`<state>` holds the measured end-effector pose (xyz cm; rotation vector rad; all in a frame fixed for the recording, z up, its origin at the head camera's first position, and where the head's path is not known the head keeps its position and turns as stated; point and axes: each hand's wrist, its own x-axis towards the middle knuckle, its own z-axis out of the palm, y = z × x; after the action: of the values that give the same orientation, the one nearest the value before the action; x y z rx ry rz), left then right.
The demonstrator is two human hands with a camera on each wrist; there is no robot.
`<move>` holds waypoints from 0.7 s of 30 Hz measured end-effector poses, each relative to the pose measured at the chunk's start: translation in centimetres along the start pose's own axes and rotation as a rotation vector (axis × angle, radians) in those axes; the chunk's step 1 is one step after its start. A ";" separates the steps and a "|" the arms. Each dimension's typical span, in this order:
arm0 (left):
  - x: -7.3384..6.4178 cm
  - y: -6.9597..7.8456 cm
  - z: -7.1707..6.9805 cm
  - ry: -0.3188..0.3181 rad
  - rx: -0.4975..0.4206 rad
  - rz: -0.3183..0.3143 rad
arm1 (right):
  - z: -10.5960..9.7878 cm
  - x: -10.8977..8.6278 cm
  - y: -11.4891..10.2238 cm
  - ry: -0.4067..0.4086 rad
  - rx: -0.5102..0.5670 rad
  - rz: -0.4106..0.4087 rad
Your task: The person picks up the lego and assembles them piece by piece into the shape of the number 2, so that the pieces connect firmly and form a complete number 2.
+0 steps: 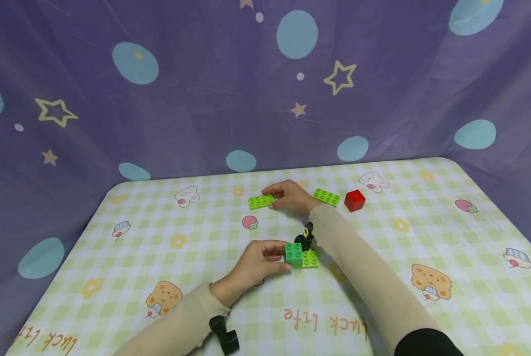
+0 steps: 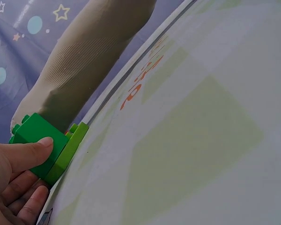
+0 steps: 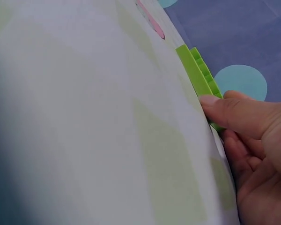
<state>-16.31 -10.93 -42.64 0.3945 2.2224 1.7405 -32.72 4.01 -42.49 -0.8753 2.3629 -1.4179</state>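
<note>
My left hand [image 1: 254, 262] grips a dark green toy block [image 1: 294, 254] between thumb and fingers. That block sits on the left part of a flat lime-green brick [image 1: 310, 259], whose studs show on the right. The left wrist view has the thumb pressed to the side of the green block [image 2: 40, 136], with the lime brick [image 2: 68, 154] beneath it. Farther back, my right hand [image 1: 292, 195] pinches the right end of another flat lime brick [image 1: 260, 201]. In the right wrist view this brick [image 3: 194, 70] lies on the tablecloth, studs facing up.
A third flat lime brick [image 1: 326, 197] lies just right of my right hand, near its sleeve. Beside it stands a red block [image 1: 355, 200]. The patterned tablecloth [image 1: 194, 282] covers the table, and a purple curtain [image 1: 203, 123] hangs behind its far edge.
</note>
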 end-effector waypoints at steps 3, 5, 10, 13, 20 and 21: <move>0.0 0.0 0.0 -0.001 -0.001 0.000 | 0.0 -0.1 -0.1 0.002 0.002 0.008; 0.0 0.0 0.0 -0.001 0.000 0.001 | 0.0 -0.1 -0.1 0.006 0.002 0.014; 0.0 -0.1 -0.1 0.002 0.002 0.004 | 0.1 0.0 0.1 0.013 -0.002 0.022; 0.0 -0.1 -0.1 -0.002 0.009 0.010 | 0.0 -0.1 0.0 0.019 -0.002 0.038; 0.1 -0.4 0.0 0.002 0.035 0.018 | -0.4 -0.4 -0.5 0.046 -0.001 0.102; 0.1 -0.4 0.0 0.005 0.038 0.016 | -0.5 -0.4 -0.5 0.052 -0.002 0.103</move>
<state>-16.45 -10.99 -43.06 0.4185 2.2651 1.7110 -32.48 4.42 -41.89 -0.7148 2.4096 -1.4146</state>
